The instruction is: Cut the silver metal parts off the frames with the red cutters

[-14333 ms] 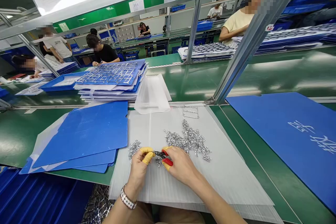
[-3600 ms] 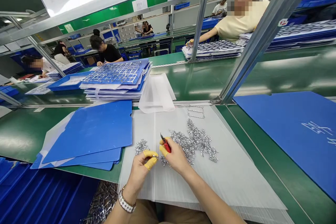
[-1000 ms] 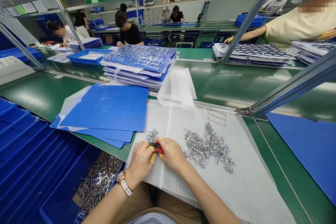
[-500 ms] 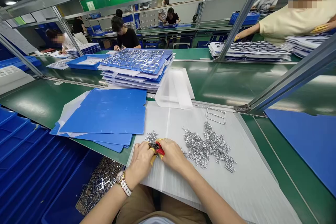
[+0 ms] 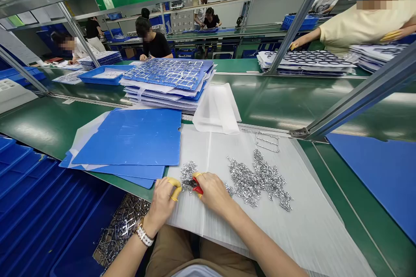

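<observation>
My right hand [image 5: 211, 189] is wrapped round red-handled pliers [image 5: 197, 189], their dark jaws pointing left over a small pile of shiny metal-looking pieces [image 5: 188, 169]. Just left of the jaws, my left hand [image 5: 164, 197] is closed, its yellow-covered thumb and forefinger curled together. Whatever lies between those fingertips is too small to make out. A larger heap of the same silvery pieces [image 5: 248, 181] spreads over the white sheet [image 5: 227, 229] to the right. Behind that heap lies a thin silvery frame with crossbars [image 5: 267, 142].
Blue sheets [image 5: 130, 136] lie at the left, before a stack of blue and white layers [image 5: 165, 73] bearing silvery frames. A blue bin [image 5: 81, 229] below holds silvery frames. A metal post [image 5: 354, 95] slants at right. Several co-workers sit or stand beyond, one [image 5: 367, 26] in yellow.
My left hand has moved left, away from the pliers and my right hand. The right hand stays in nearly the same place, still holding the pliers. More of the small pile shows.
</observation>
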`<state>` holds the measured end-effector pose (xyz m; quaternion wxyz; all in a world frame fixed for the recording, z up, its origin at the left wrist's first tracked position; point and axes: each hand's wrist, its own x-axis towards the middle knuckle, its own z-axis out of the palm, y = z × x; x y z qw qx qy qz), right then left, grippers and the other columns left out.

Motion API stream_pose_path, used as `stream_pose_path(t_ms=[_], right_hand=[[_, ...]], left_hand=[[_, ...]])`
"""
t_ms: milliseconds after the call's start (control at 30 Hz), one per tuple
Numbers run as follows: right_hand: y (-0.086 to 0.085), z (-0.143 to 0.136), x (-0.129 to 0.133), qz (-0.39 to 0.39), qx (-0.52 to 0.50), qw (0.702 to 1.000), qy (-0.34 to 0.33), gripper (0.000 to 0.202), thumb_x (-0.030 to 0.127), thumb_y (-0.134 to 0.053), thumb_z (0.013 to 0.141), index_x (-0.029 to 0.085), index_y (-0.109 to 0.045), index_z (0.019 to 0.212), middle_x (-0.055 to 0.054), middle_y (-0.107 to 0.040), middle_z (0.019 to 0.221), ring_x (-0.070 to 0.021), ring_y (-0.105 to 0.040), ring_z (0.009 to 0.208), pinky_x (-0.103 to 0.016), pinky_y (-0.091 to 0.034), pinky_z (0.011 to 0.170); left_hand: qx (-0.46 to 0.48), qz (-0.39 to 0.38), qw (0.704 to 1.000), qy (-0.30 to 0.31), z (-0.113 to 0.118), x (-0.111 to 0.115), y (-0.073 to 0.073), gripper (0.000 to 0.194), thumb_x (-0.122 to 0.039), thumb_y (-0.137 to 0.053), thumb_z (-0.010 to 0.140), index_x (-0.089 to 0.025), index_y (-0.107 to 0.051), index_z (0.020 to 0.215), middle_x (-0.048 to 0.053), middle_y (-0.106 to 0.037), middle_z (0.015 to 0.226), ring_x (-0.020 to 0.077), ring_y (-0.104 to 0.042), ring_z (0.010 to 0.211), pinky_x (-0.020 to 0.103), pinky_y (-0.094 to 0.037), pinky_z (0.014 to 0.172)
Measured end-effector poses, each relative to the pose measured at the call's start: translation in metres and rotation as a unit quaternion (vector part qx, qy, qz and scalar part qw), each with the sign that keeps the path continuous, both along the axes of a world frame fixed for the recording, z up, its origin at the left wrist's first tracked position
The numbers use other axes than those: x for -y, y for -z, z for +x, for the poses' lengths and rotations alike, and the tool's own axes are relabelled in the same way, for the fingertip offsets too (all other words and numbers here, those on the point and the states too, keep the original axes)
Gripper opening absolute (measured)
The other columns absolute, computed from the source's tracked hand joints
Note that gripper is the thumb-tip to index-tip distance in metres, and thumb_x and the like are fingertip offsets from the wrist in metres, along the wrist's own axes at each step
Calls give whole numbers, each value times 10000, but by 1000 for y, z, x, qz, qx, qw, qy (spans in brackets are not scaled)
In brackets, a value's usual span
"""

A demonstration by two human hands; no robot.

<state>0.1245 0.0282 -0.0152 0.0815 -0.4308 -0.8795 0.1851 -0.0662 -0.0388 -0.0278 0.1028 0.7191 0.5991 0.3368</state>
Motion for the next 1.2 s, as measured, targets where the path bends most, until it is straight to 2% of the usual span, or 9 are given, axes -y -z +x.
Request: stream_pose_path(t_ms=[167, 333, 400, 467, 533, 600, 733, 900, 1200], right_hand=[[1, -5, 3, 1, 4, 1000, 4, 359, 59, -542, 726, 187, -562, 1061, -102, -654, 962, -248, -566, 940, -341, -381, 807], [-2, 1, 0, -12, -50, 998, 24, 336, 84, -507, 742, 199, -568, 1051, -61, -658, 971, -198, -596, 899, -304, -422, 780], [-3, 5, -1, -49, -134, 988, 67, 310, 134, -473, 778, 206, -558, 1068, -41, -658, 961, -171, -607, 849, -286, -446, 750], [-4, 7, 0, -129, -278, 943, 133, 269, 219, -477, 798, 206, -557, 1054, -24, -653, 888, -159, -604, 760, -283, -463, 700], [-3, 8, 1, -206, -418, 864, 188, 264, 299, -537, 771, 199, -565, 1014, -5, -627, 790, -155, -586, 694, -288, -466, 669], [-3, 8, 3, -239, -497, 805, 219, 300, 330, -604, 726, 190, -572, 989, 7, -598, 743, -151, -573, 680, -287, -463, 666], [-5, 6, 6, -251, -558, 747, 260, 347, 340, -656, 683, 191, -587, 989, 2, -583, 744, -157, -568, 684, -278, -461, 630], [-2, 3, 5, -258, -574, 726, 276, 334, 324, -641, 692, 200, -582, 997, 9, -570, 733, -152, -557, 667, -274, -464, 611], [1, -2, 11, -257, -585, 725, 257, 321, 301, -593, 716, 207, -558, 1021, 17, -578, 743, -151, -582, 688, -298, -503, 683]], left_hand=[[175, -46, 980, -85, -23, 0, 0, 260, -265, -541, 840, -194, -622, 1077, 32, -649, 826, 152, -568, 680, 291, -464, 665], [358, -122, 920, -99, -14, -7, -15, 141, -272, -666, 715, -174, -699, 811, 46, -674, 796, 164, -589, 709, 274, -468, 649], [414, -143, 894, -99, 0, -13, -18, 146, -275, -690, 681, -159, -676, 768, 43, -676, 737, 155, -593, 659, 247, -456, 579], [441, -152, 880, -91, 16, -20, -19, 175, -290, -696, 668, -150, -650, 762, 40, -670, 687, 139, -575, 583, 221, -422, 494], [471, -157, 864, -84, 34, -28, -20, 213, -310, -706, 652, -145, -631, 764, 39, -664, 673, 124, -550, 533, 207, -395, 448], [494, -157, 852, -76, 50, -35, -20, 246, -332, -720, 635, -145, -621, 759, 35, -653, 676, 115, -537, 522, 206, -397, 442], [515, -153, 841, -65, 68, -45, -20, 290, -372, -749, 610, -146, -618, 737, 21, -628, 678, 105, -529, 529, 207, -413, 459], [525, -152, 834, -72, 73, -48, -18, 323, -391, -773, 585, -146, -620, 729, 3, -603, 656, 90, -502, 507, 206, -407, 460], [517, -168, 836, -67, 73, -46, -15, 332, -374, -789, 571, -146, -653, 769, 28, -641, 692, 120, -545, 551, 224, -426, 484]])
